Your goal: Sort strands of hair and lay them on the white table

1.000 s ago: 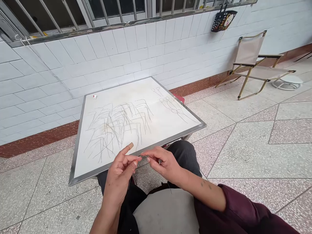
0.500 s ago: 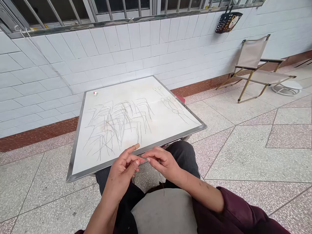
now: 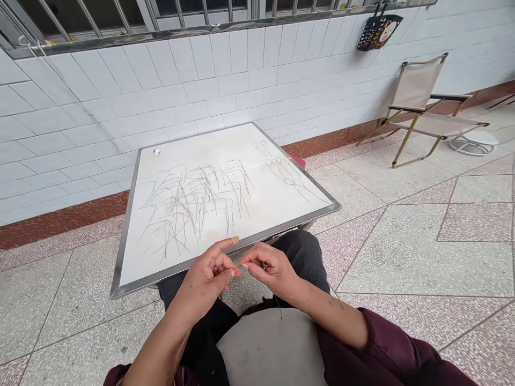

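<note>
Left hand [image 3: 207, 279]: thumb and index pinched on a small orange-red bit [image 3: 234, 272] (too fine to identify), another finger stretched out with a tan wrap [image 3: 235, 240] at its tip. Right hand [image 3: 277, 272]: thumb and index tips closed; a thin dark strand [image 3: 280, 311] hangs below it, the grip on it hard to see. The fingertips of the two hands nearly meet, just off the near edge of the table [image 3: 225, 142]; contact cannot be told. On the white top: bent wires [image 3: 231, 208] tangled at centre-left, looped wires [image 3: 295, 184] towards the right edge, a small white-and-red object [image 3: 156, 153] by the far left corner. Beyond: tiled wall [image 3: 193, 88]; folding chair [image 3: 418, 88] to the right
</note>
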Action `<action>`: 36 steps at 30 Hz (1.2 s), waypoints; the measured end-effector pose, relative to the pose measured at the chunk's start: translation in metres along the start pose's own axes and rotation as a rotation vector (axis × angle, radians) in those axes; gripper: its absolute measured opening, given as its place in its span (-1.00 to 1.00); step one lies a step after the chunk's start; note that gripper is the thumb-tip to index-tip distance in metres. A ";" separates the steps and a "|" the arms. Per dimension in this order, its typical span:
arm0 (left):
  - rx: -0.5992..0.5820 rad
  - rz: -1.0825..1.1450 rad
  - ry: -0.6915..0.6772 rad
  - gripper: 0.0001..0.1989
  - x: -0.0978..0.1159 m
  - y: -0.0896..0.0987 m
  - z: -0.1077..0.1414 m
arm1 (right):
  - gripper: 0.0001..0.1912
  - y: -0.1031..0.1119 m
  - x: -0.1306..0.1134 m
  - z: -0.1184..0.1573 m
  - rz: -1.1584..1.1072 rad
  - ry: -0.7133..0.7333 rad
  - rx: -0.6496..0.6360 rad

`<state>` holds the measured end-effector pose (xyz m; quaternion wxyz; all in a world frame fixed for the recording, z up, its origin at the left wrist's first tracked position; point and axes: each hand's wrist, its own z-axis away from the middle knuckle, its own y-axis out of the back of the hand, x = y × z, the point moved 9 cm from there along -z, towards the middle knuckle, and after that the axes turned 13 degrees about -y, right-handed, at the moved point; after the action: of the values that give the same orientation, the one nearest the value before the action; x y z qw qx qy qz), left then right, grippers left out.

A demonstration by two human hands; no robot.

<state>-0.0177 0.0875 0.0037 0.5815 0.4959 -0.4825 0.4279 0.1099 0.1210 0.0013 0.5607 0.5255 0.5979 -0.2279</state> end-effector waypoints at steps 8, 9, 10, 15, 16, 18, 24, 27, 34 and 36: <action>-0.038 -0.127 -0.059 -0.48 0.006 -0.002 -0.004 | -0.88 -0.002 0.005 -0.002 -0.003 0.001 -0.003; -0.033 -0.126 -0.061 -0.48 0.006 -0.002 -0.005 | -0.89 -0.001 0.006 -0.002 -0.012 -0.003 -0.004; -0.027 -0.117 -0.058 -0.48 0.006 -0.003 -0.007 | -0.89 0.001 0.008 -0.003 -0.019 -0.009 0.000; -0.015 -0.073 -0.034 -0.49 0.004 0.001 -0.007 | -0.93 0.018 0.016 -0.002 -0.054 -0.056 0.128; -0.006 -0.064 -0.033 -0.48 0.004 0.003 -0.006 | -0.94 0.021 0.017 -0.002 -0.064 -0.065 0.163; 0.041 -0.034 -0.042 -0.45 0.005 0.005 -0.004 | -0.94 0.025 0.020 -0.001 -0.078 -0.079 0.210; 0.304 0.169 -0.087 -0.37 0.001 0.005 0.000 | -0.94 0.030 0.029 -0.002 -0.122 -0.170 0.261; 0.362 0.223 -0.099 -0.38 -0.001 0.012 0.002 | -0.93 0.036 0.032 -0.002 -0.149 -0.200 0.273; 0.378 0.208 -0.082 -0.42 0.006 0.020 0.008 | -0.93 0.038 0.033 -0.001 -0.170 -0.200 0.264; 0.348 0.169 -0.071 -0.42 0.007 0.015 0.009 | -0.92 0.037 0.032 -0.002 -0.159 -0.185 0.249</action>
<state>-0.0319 0.0810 0.0135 0.4315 0.5617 -0.4613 0.5343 0.1475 0.1469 -0.0156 0.5242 0.5188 0.5504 -0.3912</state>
